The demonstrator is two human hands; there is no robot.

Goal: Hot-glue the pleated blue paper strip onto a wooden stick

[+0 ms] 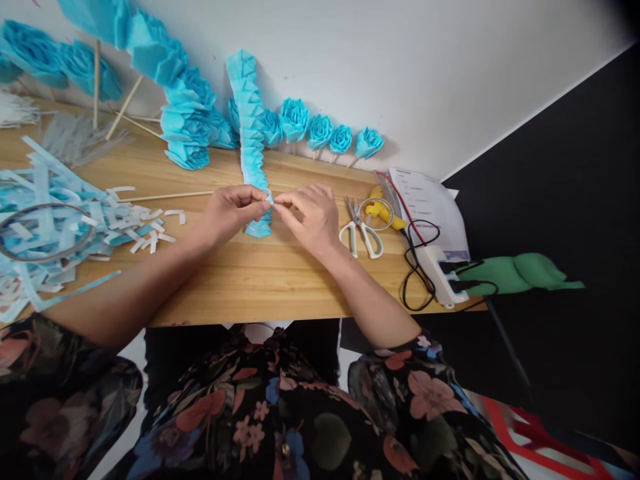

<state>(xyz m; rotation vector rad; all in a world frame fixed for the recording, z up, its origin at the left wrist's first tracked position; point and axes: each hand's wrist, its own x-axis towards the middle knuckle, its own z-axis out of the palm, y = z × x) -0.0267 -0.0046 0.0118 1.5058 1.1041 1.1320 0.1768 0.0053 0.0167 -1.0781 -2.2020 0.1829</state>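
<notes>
A long pleated strip of blue crepe paper (250, 133) leans on the wall at its far end and runs down onto the table between my hands. My left hand (233, 208) pinches the edge of this strip near its lower end. Fingertips almost touching it, my right hand (313, 212) pinches the same spot from the other side. Both thumbs and forefingers are closed; the small bit between them is partly hidden. Left of my left hand lies a thin wooden stick (170, 196). White-handled scissors (361, 230) rest to the right of my right hand.
Finished blue paper roses (295, 120) on sticks line the wall. Paper scraps (115, 220) heap at the left, around a metal ring (45, 207). At the right are a yellow glue gun (383, 210), printed sheets (425, 200), a power strip (440, 277) and black cords (413, 280).
</notes>
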